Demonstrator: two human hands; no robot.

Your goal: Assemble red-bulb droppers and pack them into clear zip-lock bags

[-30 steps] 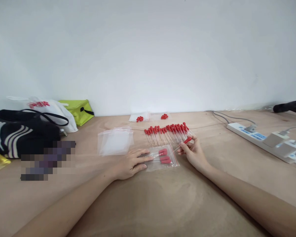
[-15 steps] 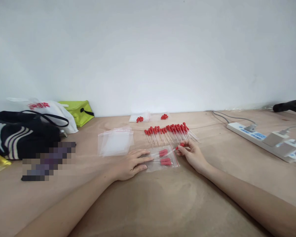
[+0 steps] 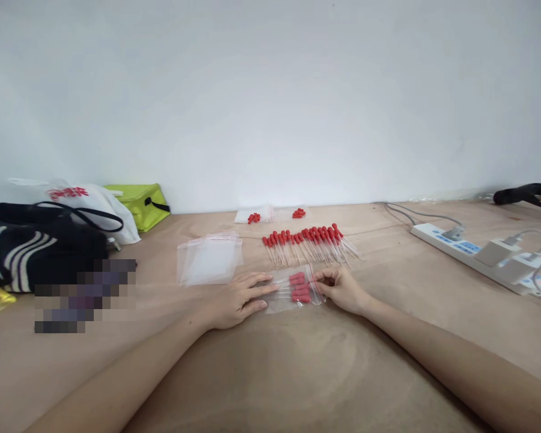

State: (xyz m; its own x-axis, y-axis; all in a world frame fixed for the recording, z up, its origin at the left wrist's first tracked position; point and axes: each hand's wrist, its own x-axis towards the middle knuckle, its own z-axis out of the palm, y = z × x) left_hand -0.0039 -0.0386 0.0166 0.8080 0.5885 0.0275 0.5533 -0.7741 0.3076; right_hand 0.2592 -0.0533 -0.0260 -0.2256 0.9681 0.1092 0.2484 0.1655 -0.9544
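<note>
One brown tabletop (image 3: 261, 373), pale wall (image 3: 297, 108) behind; left hand (image 3: 238, 302) spread on bag (image 3: 283, 305); right hand (image 3: 342, 291) at mouth, grip unclear.

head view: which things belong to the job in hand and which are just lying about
Part of the job:
clear bag between left hand and right hand
red-topped droppers inside it
row of droppers beyond it
stacked bags, probably
red pieces by the wall, probably

Apparently just lying about:
green bag
white bag
black bag
power strip
</note>
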